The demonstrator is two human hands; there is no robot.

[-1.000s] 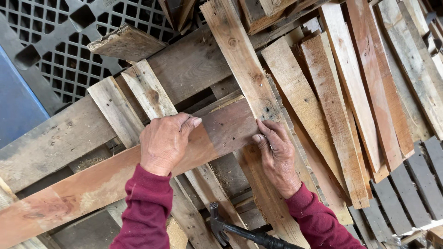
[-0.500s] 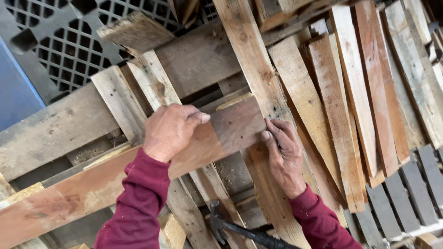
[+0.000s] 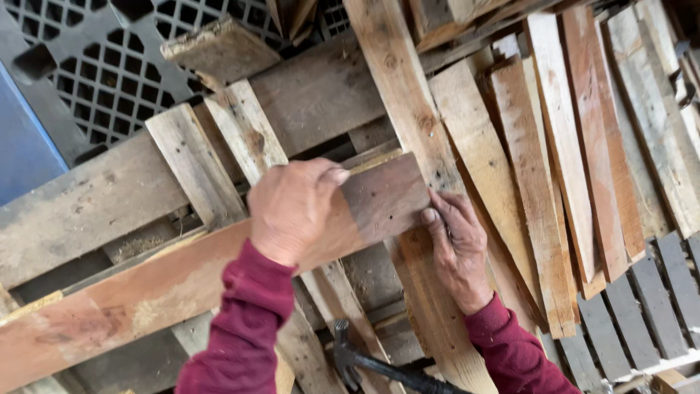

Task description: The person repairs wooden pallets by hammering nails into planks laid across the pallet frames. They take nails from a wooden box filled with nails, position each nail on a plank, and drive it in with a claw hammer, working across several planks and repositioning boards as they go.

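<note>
Nearest, at the bottom edge: a black claw hammer (image 3: pixel 379 365) lying among the boards, head up, between two dark red sleeves (image 3: pixel 240 328).

Left hand (image 3: pixel 292 211): fingers curled over the top edge of a long reddish-brown plank (image 3: pixel 182 281), gripping it near its right end. The plank runs slantwise from lower left up to centre, lying across the other timber.

Right hand (image 3: pixel 456 244): laid flat, fingers spread, just beside the plank's right end, thumb touching that end and palm resting on a pale board (image 3: pixel 405 95) that runs steeply from the top of the view down toward the hammer. Whether it pinches anything small, I cannot tell. The two hands are apart, one either side of the plank's end.

Beneath the plank: two short pale slats (image 3: pixel 219 146) angled up to the left, and a wide grey weathered board (image 3: pixel 95 204) under those.

To the right: a fan of pale and orange-tinted planks (image 3: pixel 561 168) leaning side by side, with dark grey slats (image 3: pixel 642 306) at the lower right.

Farthest, upper left: a grey plastic lattice pallet (image 3: pixel 95 66), a loose wooden block (image 3: pixel 219 51) resting on it, and a blue surface (image 3: pixel 22 146) at the left edge.
</note>
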